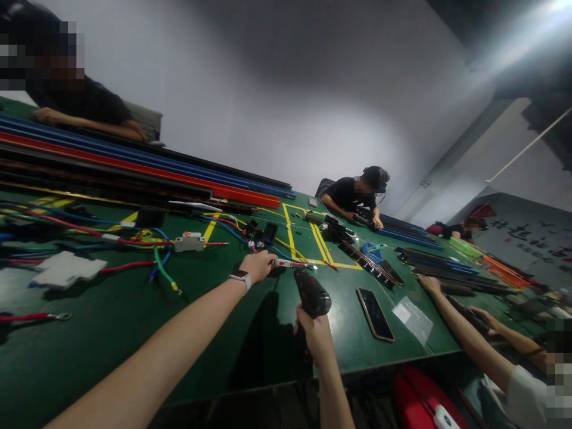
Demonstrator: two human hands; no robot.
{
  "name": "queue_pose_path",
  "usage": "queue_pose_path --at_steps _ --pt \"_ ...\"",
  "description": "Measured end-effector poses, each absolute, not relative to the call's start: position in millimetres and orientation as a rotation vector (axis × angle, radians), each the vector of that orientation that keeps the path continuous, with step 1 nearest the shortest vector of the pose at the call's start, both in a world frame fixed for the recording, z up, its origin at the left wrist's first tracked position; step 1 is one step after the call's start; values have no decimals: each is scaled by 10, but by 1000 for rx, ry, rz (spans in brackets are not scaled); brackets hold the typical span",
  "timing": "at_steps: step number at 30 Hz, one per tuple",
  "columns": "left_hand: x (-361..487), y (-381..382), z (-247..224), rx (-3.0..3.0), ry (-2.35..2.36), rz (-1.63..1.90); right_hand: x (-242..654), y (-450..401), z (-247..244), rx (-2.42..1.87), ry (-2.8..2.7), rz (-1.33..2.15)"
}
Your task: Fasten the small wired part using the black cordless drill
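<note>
- The left hand (259,265), a smartwatch (240,277) at its wrist, reaches to the middle of the frame and pinches the near end of a small white part (286,263) lying on the green table (111,322), fingers closed on it.
- The right hand (315,333), lower centre, is clenched around the grip of a black power screwdriver (311,293), whose nose points up-frame at the white part and ends just beside it.
- A red and a blue wire (300,263) run from the white part toward the yellow tape lines (308,241) right of centre.
- A dark phone (375,314) lies flat to the right of the tool, a clear plastic bag (413,317) just beyond it.
- At left, loose red, blue and green cables (134,247) tangle around a white breaker (190,242) and a white plate (67,269).
- Long red, blue and black rails (134,170) cross the upper left.
- Another person's bare arms (465,330) rest on the table at lower right; more people sit at the far side.
</note>
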State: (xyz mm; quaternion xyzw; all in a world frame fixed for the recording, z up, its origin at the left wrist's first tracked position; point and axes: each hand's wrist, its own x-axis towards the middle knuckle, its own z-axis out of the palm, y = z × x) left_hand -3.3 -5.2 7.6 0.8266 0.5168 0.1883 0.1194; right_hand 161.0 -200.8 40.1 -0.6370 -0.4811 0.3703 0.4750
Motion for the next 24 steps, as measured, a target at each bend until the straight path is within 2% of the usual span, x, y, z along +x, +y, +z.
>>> queue_pose_path --at_steps 24 --pt "-23 -50 47 2445 1538 562 1546 -2035 504 -1535 -1170 884"
